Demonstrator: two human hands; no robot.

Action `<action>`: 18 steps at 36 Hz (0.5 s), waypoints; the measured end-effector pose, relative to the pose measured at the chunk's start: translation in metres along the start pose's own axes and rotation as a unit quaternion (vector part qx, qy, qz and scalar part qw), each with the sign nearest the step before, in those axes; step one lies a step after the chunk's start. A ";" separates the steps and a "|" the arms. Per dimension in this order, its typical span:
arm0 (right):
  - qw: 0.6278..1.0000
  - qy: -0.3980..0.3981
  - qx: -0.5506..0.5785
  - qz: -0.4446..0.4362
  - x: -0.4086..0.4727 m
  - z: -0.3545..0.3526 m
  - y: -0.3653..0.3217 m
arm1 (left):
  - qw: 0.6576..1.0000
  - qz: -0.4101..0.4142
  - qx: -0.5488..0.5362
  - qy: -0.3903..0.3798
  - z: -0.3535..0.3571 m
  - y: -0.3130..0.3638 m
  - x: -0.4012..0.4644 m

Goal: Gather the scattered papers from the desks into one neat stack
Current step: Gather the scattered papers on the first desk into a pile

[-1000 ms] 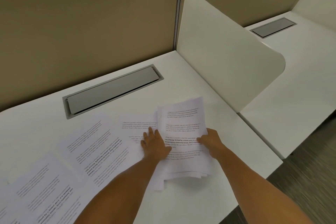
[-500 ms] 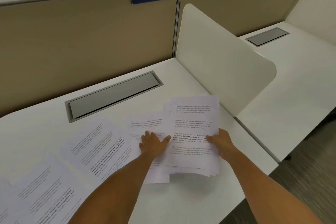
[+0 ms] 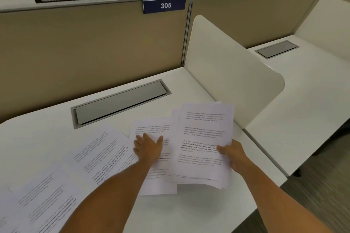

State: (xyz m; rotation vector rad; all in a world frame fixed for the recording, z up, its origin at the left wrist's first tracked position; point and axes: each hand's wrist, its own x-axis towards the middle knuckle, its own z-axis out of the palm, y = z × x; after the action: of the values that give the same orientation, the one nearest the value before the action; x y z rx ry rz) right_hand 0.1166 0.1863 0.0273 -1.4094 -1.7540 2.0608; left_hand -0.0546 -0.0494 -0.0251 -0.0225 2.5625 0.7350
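Note:
My right hand grips the right edge of a loose stack of printed papers, held slightly off the white desk, thumb on the top page. My left hand lies flat, fingers spread, on a single printed sheet just left of the stack; the stack overlaps that sheet's right edge. Further left, another printed sheet lies on the desk, and more sheets spread toward the lower left corner.
A grey cable hatch is set into the desk behind the papers. A white curved divider stands at the right, with a neighbouring desk beyond it. A tan partition with the sign 305 closes the back.
My right hand has drawn the stack to the right, away from the left hand. My left hand stays pressed flat on the single sheet. The view has tilted upward.

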 end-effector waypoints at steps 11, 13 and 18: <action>1.000 0.000 0.004 0.019 0.007 -0.003 0.015 | 0.995 -0.101 -0.020 0.017 -0.027 -0.023 0.035; 1.000 0.002 0.005 0.026 0.008 -0.001 0.019 | 0.996 -0.085 -0.016 0.028 -0.026 -0.024 0.036; 0.999 -0.003 0.004 0.036 0.008 0.008 0.024 | 0.997 0.004 0.062 0.048 -0.025 -0.021 0.029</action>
State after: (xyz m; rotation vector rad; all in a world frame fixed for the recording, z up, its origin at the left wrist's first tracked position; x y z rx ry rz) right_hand 0.1180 0.1765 0.0023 -1.4880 -1.7201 2.1063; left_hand -0.0881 -0.0766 -0.0290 -0.0066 2.6958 0.5906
